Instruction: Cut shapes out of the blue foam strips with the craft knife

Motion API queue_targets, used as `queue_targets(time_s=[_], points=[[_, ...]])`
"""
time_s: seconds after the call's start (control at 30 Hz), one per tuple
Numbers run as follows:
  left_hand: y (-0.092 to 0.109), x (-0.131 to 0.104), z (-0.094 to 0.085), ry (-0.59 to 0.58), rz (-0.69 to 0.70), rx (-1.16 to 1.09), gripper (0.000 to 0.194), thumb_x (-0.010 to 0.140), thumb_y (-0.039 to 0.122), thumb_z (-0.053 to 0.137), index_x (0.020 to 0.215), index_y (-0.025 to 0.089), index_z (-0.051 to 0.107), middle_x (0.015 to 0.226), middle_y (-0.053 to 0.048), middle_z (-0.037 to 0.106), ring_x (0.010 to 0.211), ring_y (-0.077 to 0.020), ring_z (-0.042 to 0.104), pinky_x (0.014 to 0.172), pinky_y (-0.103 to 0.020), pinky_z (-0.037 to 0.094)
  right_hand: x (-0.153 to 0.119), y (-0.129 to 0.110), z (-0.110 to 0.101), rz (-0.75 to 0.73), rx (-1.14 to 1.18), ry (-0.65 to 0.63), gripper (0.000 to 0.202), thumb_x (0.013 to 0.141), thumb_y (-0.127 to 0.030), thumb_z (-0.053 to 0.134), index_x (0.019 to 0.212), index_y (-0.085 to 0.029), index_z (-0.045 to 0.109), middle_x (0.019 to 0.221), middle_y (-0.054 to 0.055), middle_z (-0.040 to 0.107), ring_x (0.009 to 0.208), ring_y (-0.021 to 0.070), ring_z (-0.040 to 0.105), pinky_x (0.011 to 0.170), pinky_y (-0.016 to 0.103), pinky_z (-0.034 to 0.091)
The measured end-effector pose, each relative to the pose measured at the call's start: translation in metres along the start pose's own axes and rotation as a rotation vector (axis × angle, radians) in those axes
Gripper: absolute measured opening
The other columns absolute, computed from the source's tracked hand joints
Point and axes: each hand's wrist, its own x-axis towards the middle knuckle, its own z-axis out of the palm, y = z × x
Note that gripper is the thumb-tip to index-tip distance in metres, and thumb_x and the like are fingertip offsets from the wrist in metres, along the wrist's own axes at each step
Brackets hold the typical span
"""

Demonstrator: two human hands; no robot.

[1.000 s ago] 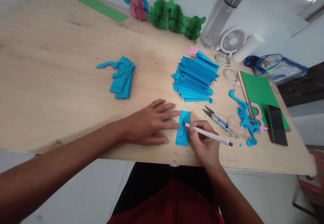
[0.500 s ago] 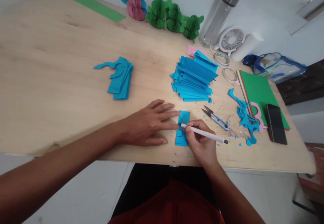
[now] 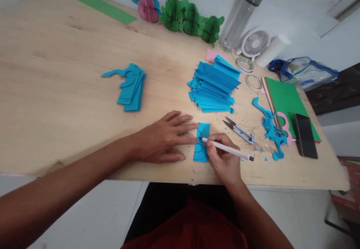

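Observation:
A small blue paper rectangle [image 3: 201,155] with curved dark lines drawn on it lies near the table's front edge. My left hand [image 3: 165,138] rests flat with fingers spread, two fingertips on the paper's left edge. In my right hand [image 3: 226,162] is a white pen [image 3: 227,149], its tip touching the paper near the drawn curves. Thread snips [image 3: 239,131] with blue handles lie just beyond the right hand. Behind the paper sits a fanned pile of folded blue paper strips [image 3: 215,86].
Cut blue pieces [image 3: 132,87] lie to the left. Blue scraps [image 3: 272,129], a phone [image 3: 306,135] and green paper sheets [image 3: 292,99] are at the right. A clear bottle [image 3: 239,20], a small fan [image 3: 255,42], tape rolls [image 3: 245,65] and green paper ornaments [image 3: 191,19] stand at the back.
The view has shifted slightly. The pen tip remains at the drawn curves with only a tiny movement; my left hand stays in place on the paper's edge.

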Motion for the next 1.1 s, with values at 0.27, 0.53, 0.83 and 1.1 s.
queue_targets(time_s=[0.27,0.53,0.83,1.1], points=[[0.0005,0.0004,0.0000,-0.005,-0.007,-0.006,0.046,0.090,0.048,0.057,0.134,0.034,0.054,0.151,-0.007,0.046,0.141,-0.0336,0.036,0.117,-0.053,0.018,-0.0008,0.0028,-0.0017,0.005,-0.004,0.032,0.005,0.085,-0.026,0.059,0.084,-0.022,0.063,0.076,0.002,0.070,0.069,0.0171,0.064,0.059,0.028,0.049],[-0.0002,-0.0005,0.0001,-0.007,0.001,-0.006,0.044,0.092,0.048,0.054,0.133,0.032,0.054,0.152,-0.009,0.045,0.141,-0.0346,0.036,0.116,-0.055,0.019,0.0009,0.0021,-0.0004,-0.002,-0.035,0.060,0.007,0.086,-0.027,0.059,0.083,-0.022,0.063,0.074,0.002,0.069,0.066,0.0163,0.062,0.054,0.026,0.045],[0.0003,-0.0002,0.0007,-0.005,-0.010,-0.018,0.045,0.090,0.048,0.057,0.132,0.033,0.056,0.153,-0.007,0.044,0.141,-0.0338,0.036,0.117,-0.054,0.018,0.0027,0.0011,-0.0002,-0.001,-0.037,0.043,0.012,0.088,-0.032,0.057,0.086,-0.022,0.064,0.076,0.003,0.069,0.062,0.0151,0.060,0.052,0.026,0.044],[-0.0001,-0.0005,0.0010,-0.002,-0.006,-0.012,0.046,0.090,0.048,0.058,0.133,0.033,0.055,0.153,-0.008,0.045,0.141,-0.0348,0.037,0.116,-0.055,0.019,0.0005,0.0032,-0.0016,-0.002,-0.020,0.040,0.007,0.085,-0.027,0.059,0.083,-0.022,0.062,0.074,0.002,0.069,0.065,0.0162,0.062,0.054,0.026,0.045]])
